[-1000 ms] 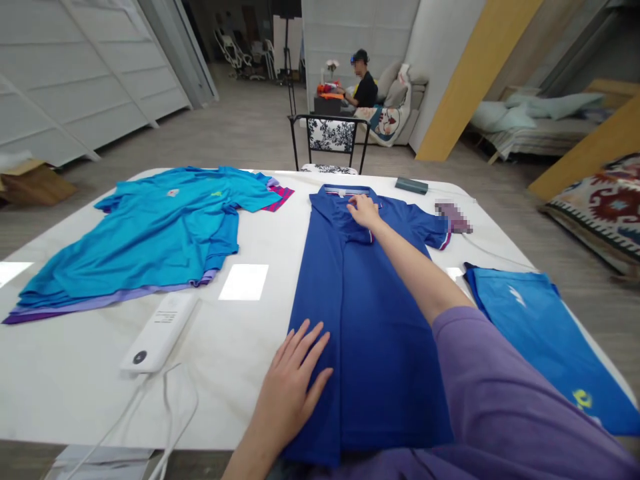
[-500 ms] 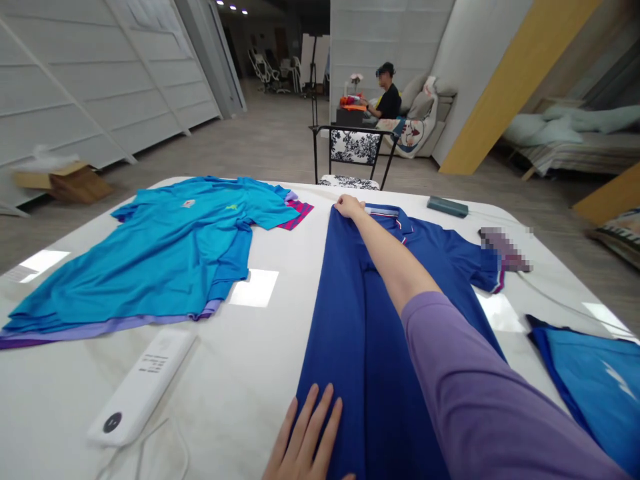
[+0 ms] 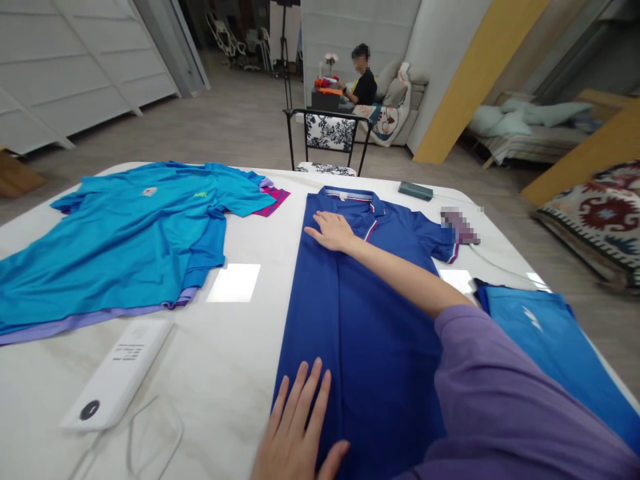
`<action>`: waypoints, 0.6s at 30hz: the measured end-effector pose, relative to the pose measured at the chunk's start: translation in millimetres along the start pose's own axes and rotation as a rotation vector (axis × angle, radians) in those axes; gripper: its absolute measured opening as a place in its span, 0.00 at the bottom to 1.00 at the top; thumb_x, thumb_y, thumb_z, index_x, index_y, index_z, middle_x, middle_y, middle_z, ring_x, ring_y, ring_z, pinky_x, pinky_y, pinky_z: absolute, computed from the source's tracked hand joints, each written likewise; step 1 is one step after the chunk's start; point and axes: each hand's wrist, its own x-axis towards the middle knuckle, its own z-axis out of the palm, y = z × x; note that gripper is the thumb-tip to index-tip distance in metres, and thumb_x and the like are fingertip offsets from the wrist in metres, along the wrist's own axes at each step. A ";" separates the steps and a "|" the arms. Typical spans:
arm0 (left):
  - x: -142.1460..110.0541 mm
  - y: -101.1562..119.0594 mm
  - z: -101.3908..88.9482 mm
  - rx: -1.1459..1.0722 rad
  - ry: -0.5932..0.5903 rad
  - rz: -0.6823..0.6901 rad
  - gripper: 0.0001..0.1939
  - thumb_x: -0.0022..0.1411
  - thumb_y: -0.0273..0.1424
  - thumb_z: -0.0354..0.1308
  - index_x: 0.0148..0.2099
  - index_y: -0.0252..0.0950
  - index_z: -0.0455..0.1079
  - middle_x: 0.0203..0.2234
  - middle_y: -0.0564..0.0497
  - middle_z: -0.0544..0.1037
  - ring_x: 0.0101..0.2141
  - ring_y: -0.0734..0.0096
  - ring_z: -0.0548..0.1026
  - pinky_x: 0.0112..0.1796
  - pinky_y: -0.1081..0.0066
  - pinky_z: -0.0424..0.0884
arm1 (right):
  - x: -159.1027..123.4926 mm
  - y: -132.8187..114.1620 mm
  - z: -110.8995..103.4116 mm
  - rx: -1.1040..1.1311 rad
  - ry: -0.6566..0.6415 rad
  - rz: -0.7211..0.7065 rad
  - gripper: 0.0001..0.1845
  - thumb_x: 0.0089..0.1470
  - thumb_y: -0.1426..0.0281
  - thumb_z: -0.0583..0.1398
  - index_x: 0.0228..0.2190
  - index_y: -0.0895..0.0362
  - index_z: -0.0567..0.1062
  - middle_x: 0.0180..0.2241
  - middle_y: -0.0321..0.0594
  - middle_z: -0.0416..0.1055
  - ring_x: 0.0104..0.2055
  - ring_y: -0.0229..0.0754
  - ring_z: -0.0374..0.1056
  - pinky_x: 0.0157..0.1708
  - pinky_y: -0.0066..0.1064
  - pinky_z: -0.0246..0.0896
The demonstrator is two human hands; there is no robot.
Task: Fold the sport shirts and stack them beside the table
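Note:
A dark blue polo shirt (image 3: 385, 320) lies on the white table with its left side folded inward in a long strip. Its collar (image 3: 350, 195), trimmed in white and red, points to the far edge, and one sleeve (image 3: 437, 237) spreads out to the right. My right hand (image 3: 330, 230) rests flat on the shirt just below the collar, fingers stretched out. Nearer to me, my left hand (image 3: 300, 427) lies with spread fingers on the folded strip's lower part. Neither hand grips the cloth. The shirt's near end is partly hidden by my right sleeve.
Several spread shirts lie stacked at the left, a turquoise one (image 3: 140, 233) on top. A white device (image 3: 120, 373) with a cable sits near them. Folded blue clothing (image 3: 540, 333) lies at the right, beyond it a phone (image 3: 460, 225) and a dark case (image 3: 416, 191). A chair (image 3: 330, 133) stands behind the table.
My right hand has let go of the shirt's shoulder edge by the collar and moved nearer, now flat on the cloth. My left hand stays on the lower part. The view has shifted right.

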 end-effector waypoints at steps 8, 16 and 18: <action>-9.2 22.9 -0.1 -0.090 -0.074 0.021 0.52 0.77 0.39 0.58 0.90 0.51 0.31 0.82 0.52 0.63 0.79 0.50 0.65 0.74 0.44 0.70 | -48.0 13.8 -19.4 0.095 0.055 0.064 0.40 0.79 0.43 0.48 0.80 0.47 0.63 0.81 0.42 0.59 0.83 0.54 0.56 0.85 0.50 0.44; 45.8 100.7 -23.1 -0.368 -0.212 0.095 0.22 0.82 0.39 0.59 0.73 0.44 0.73 0.60 0.45 0.82 0.56 0.55 0.82 0.58 0.57 0.79 | -198.1 191.0 -120.2 -0.055 0.103 0.750 0.28 0.77 0.58 0.59 0.68 0.64 0.73 0.67 0.69 0.73 0.70 0.70 0.73 0.70 0.61 0.66; 69.7 141.3 -22.6 -0.434 -0.303 0.259 0.21 0.82 0.39 0.62 0.71 0.44 0.74 0.56 0.46 0.82 0.52 0.58 0.82 0.54 0.60 0.78 | -233.4 226.3 -129.5 -0.030 0.135 0.901 0.31 0.76 0.58 0.62 0.68 0.68 0.72 0.65 0.74 0.74 0.70 0.71 0.73 0.70 0.61 0.66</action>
